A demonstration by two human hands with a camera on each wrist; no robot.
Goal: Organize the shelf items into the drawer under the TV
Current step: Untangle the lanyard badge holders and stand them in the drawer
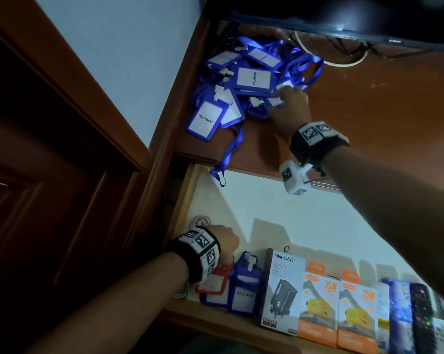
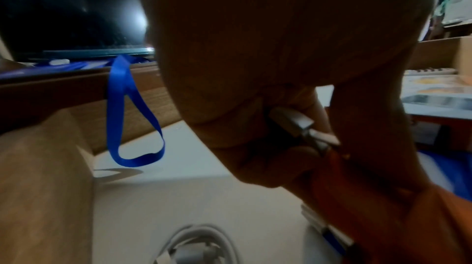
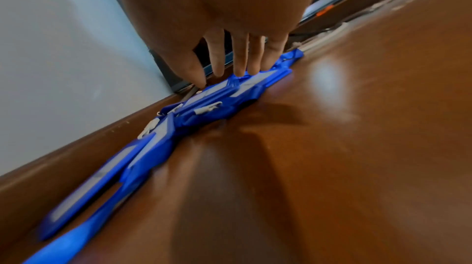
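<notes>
We see the right hand, fingers straight, touching the near-right edge of the tangled pile of blue plastic badge holders; the left hand, farther off, pinches a white clip.

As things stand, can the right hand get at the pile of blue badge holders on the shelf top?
Probably yes. The right hand is already at the edge of the blue badge holders, its straight fingers touching the top of the pile, and nothing lies between them on the shelf top.
</notes>
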